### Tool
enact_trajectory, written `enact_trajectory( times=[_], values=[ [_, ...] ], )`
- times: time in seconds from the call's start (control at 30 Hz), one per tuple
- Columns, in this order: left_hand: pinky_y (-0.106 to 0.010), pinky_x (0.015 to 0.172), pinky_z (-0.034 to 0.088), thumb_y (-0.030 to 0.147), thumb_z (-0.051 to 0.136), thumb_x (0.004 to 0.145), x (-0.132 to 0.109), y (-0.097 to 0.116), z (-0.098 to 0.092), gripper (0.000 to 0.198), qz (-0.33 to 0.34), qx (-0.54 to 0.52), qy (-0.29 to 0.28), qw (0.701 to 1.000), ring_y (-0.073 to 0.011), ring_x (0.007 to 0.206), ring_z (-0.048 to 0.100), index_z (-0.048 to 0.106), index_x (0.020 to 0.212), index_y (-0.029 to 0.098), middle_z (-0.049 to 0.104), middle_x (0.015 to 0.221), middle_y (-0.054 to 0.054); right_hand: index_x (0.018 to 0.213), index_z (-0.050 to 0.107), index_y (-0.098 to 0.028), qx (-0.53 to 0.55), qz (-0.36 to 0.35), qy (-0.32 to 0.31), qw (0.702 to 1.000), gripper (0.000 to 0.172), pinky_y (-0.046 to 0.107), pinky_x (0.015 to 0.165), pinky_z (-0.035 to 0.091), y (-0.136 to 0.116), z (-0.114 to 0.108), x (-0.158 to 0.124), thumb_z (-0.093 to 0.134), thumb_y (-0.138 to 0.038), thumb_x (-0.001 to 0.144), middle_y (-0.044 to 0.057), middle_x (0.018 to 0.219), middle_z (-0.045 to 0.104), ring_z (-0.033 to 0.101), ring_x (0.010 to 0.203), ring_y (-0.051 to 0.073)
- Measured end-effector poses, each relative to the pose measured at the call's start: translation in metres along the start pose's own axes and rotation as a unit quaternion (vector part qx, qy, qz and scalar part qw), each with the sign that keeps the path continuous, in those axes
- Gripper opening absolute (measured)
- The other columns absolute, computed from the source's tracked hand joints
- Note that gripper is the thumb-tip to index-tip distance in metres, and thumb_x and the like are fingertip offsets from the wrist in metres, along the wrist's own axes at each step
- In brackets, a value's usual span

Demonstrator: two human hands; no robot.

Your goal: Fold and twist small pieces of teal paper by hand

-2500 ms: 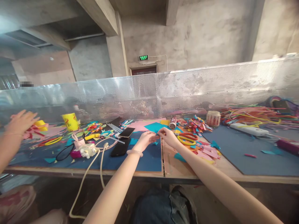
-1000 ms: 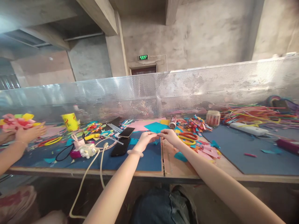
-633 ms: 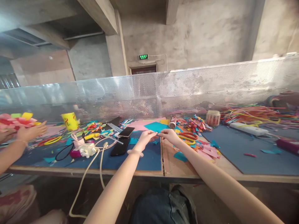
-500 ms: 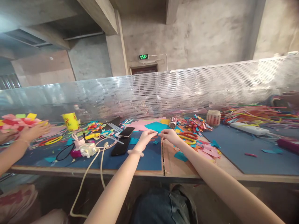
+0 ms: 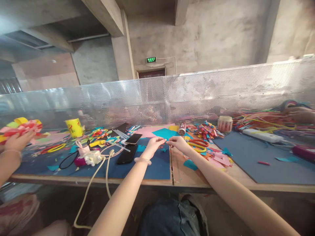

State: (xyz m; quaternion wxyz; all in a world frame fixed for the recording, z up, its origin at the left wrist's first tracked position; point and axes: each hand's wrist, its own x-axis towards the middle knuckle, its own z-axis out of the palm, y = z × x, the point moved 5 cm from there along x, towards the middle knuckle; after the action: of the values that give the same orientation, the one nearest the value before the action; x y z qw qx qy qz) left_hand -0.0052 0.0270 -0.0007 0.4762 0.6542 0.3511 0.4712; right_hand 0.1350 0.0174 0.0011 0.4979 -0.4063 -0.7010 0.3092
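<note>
My left hand (image 5: 155, 146) and my right hand (image 5: 180, 144) meet above the table, thumbs and fingertips pinched close together. Between the fingertips is what looks like a small piece of blue paper, mostly hidden by the fingers. Just behind them lies a larger blue paper sheet (image 5: 165, 133), partly over a pink paper sheet (image 5: 147, 131). Scissors with orange and yellow handles (image 5: 199, 144) rest beside my right wrist. Left of my left hand are two dark phones, the nearer phone (image 5: 126, 155) lying flat below the other phone (image 5: 133, 139).
Paper scraps (image 5: 220, 158) and a multicoloured paper heap (image 5: 209, 130) lie to the right. A jar (image 5: 224, 124), a small can (image 5: 182, 128), a yellow cup (image 5: 74, 127), cables (image 5: 107, 164) and a power strip (image 5: 262, 135) stand around. Another person's hand (image 5: 18, 141) holds colourful paper at left; a perforated metal screen (image 5: 209, 95) runs behind.
My hands stay almost in place, still pinched together. At left, the other person's hand and colourful paper have shifted left. At far right, another hand has come into view over the coloured strands.
</note>
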Motion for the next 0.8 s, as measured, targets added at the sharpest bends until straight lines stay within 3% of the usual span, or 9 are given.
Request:
enact_trajectory(
  times=[0.23, 0.43, 0.8],
  values=[
    [-0.024, 0.065, 0.044, 0.042, 0.063, 0.066, 0.0025, -0.0042, -0.0008, 0.033, -0.005, -0.024, -0.002, 1.000, -0.0164, 0.081, 0.058, 0.062, 0.086, 0.015, 0.063, 0.090, -0.008, 0.061, 0.059, -0.014, 0.028, -0.008, -0.005, 1.000, 0.034, 0.024, 0.055, 0.041, 0.0047, 0.0000, 0.0022, 0.061, -0.048, 0.063, -0.001, 0.057, 0.054, 0.049, 0.055, 0.010],
    [-0.024, 0.065, 0.044, 0.037, 0.066, 0.065, 0.0001, -0.0065, 0.0024, 0.033, -0.042, -0.079, -0.040, 0.995, -0.0154, 0.082, 0.058, 0.059, 0.089, 0.016, 0.060, 0.094, -0.008, 0.060, 0.057, -0.014, 0.034, -0.016, -0.020, 0.999, 0.033, 0.024, 0.054, 0.040, 0.0060, 0.0006, 0.0018, 0.061, -0.046, 0.064, -0.002, 0.055, 0.052, 0.048, 0.054, 0.010],
    [-0.023, 0.064, 0.043, 0.036, 0.067, 0.064, 0.0000, -0.0041, 0.0038, 0.030, -0.024, -0.060, -0.040, 0.997, -0.0138, 0.077, 0.056, 0.058, 0.081, 0.014, 0.060, 0.086, -0.007, 0.062, 0.058, -0.014, 0.009, -0.011, -0.018, 1.000, 0.034, 0.024, 0.053, 0.039, 0.0053, 0.0004, 0.0020, 0.060, -0.048, 0.065, -0.002, 0.055, 0.051, 0.047, 0.051, 0.009]
  ],
)
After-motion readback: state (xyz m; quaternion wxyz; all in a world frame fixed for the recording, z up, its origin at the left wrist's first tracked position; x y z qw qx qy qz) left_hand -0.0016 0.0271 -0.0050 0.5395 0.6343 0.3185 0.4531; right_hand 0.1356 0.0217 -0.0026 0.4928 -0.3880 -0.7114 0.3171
